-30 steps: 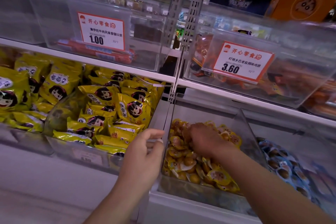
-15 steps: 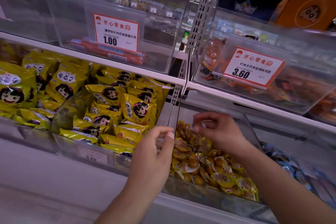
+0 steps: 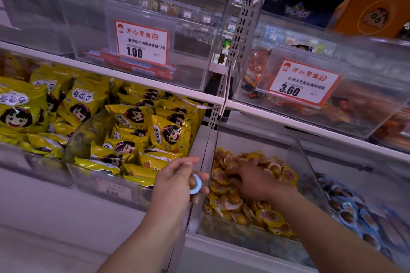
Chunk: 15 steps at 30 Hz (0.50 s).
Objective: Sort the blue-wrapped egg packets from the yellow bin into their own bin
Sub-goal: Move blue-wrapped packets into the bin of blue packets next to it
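A clear bin on the lower shelf holds a heap of yellow-wrapped egg packets. My right hand is down in this heap, fingers curled among the packets; what they grip is hidden. My left hand hovers just left of the bin's wall and holds one blue-wrapped egg packet between thumb and fingers. To the right, a second clear bin holds several blue-wrapped egg packets.
Left of the egg bins lie bins of yellow snack bags with a cartoon face. The upper shelf carries clear bins with price tags reading 1.00 and 3.60. A perforated metal upright divides the shelves.
My right hand rose from the yellow heap with a packet, passed it over, and went back down into the heap. My left hand, which held nothing before, now holds a blue-wrapped packet.
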{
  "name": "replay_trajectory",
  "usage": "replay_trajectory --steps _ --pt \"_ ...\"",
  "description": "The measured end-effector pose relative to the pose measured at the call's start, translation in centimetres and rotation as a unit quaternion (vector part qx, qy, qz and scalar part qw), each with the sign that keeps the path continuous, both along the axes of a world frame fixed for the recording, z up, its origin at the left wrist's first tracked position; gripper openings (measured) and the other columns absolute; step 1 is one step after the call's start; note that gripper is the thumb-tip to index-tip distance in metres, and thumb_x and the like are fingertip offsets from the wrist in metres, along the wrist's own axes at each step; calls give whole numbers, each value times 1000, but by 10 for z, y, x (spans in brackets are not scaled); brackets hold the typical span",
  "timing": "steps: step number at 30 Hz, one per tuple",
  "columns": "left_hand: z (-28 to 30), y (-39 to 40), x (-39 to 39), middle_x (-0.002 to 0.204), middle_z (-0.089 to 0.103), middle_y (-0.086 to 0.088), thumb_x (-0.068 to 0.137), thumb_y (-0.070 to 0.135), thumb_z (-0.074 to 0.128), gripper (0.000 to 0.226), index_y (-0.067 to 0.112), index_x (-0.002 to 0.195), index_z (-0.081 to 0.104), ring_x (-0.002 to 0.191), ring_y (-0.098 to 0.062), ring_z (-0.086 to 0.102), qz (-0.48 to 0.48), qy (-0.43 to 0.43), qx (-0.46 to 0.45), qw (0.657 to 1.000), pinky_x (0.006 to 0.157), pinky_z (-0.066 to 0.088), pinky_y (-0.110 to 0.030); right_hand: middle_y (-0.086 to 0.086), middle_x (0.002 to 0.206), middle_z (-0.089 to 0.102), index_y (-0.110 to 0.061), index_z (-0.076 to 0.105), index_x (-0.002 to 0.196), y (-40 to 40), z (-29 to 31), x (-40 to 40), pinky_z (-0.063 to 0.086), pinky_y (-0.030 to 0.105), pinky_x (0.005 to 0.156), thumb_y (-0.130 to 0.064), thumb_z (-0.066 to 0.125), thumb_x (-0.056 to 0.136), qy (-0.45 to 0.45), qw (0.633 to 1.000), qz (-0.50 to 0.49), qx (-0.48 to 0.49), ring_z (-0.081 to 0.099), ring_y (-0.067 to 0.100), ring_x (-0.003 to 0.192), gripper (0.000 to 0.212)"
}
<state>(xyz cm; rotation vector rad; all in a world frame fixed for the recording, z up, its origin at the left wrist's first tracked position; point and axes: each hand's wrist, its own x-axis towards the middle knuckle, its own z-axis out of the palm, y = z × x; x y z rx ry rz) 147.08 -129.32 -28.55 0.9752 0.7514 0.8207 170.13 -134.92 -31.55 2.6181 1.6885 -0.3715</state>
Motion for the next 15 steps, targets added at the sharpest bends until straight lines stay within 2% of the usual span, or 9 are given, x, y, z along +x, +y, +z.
replay_trajectory --steps 3,4,6,8,9,12,14,15 --pt "-2 1 3 76 74 -16 102 11 49 24 14 99 72 55 -25 68 -1 -15 -17 1000 38 45 -26 14 148 44 -35 52 136 14 -14 13 26 52 117 -40 51 89 -29 995 -13 -98 27 36 143 48" --pt "-3 2 3 76 73 -17 101 10 50 23 14 97 72 55 -25 68 -1 -22 -26 999 39 44 -25 16 145 44 -34 53 133 20 -13 14 24 54 117 -42 53 85 -20 993 -18 -119 26 37 142 49" --pt "-4 5 5 76 73 -18 100 8 51 23 13 95 73 53 -24 67 0 -31 -41 999 37 41 -24 17 132 54 -28 62 120 28 -9 12 35 52 111 -39 60 79 5 992 -19 -123 40 37 131 42" --pt "-4 8 6 76 73 -18 99 7 52 22 13 95 73 53 -23 66 2 -34 -46 998 35 39 -24 9 113 66 -19 69 103 30 -11 10 49 43 96 -27 66 79 26 998 -11 -49 58 32 109 25" --pt "-4 9 7 77 72 -19 98 7 52 21 13 95 73 53 -24 66 1 -36 -46 998 35 39 -24 5 110 69 -19 72 102 28 -14 11 52 38 89 -22 66 82 33 999 -14 6 62 27 104 22" --pt "-4 10 7 78 73 -18 99 9 53 21 15 95 73 54 -23 66 -2 -35 -37 999 35 39 -24 -1 109 72 -23 72 111 13 -7 13 51 26 80 -20 66 86 29 987 -56 145 66 18 100 26" --pt "-4 8 6 79 73 -15 99 11 53 20 17 98 72 56 -22 67 -8 -17 -14 1000 36 40 -24 -5 101 72 -23 73 112 1 5 16 49 23 78 -22 68 86 28 966 -93 239 68 17 94 27" --pt "-4 6 6 79 73 -14 99 12 53 19 18 99 71 58 -22 67 -12 -10 -3 1000 37 40 -24 -6 96 70 -23 72 113 -4 14 15 50 23 78 -22 70 86 56 951 -116 282 68 16 90 27"
